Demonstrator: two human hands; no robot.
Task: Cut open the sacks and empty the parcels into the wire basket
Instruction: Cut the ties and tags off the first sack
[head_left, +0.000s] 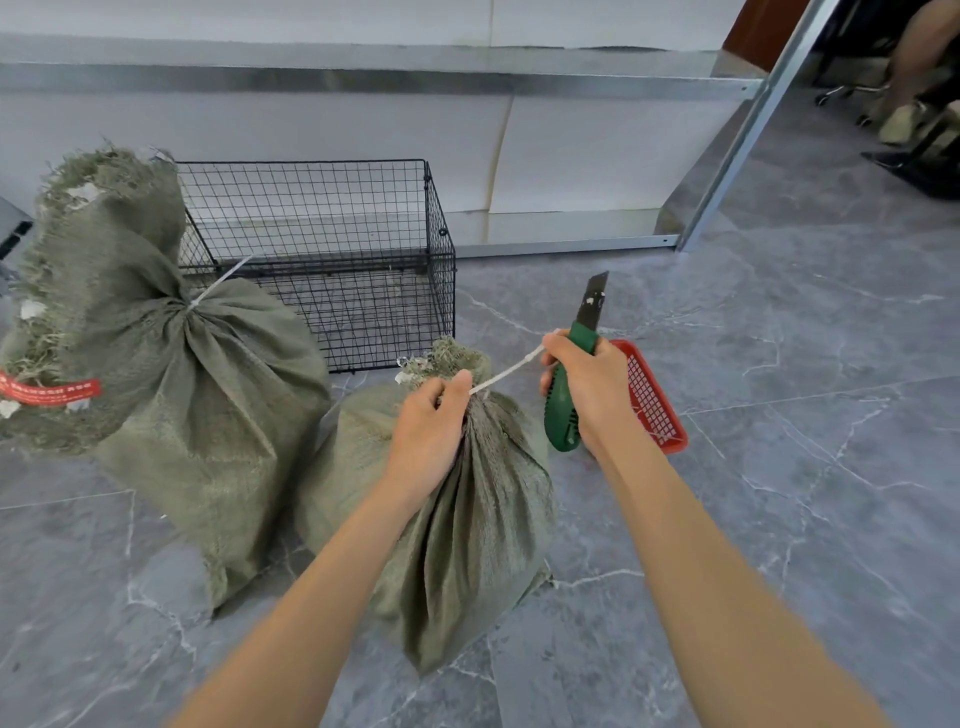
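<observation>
A: Grip status?
B: Neck of near sack (467, 545) is clutched by left hand (428, 441); green knife (561, 410) and white tie (506, 371) are held in right hand (597, 395), blade up.
A: Basket?
B: Found behind: wire basket (337, 234), second sack (182, 389) at its left.
</observation>
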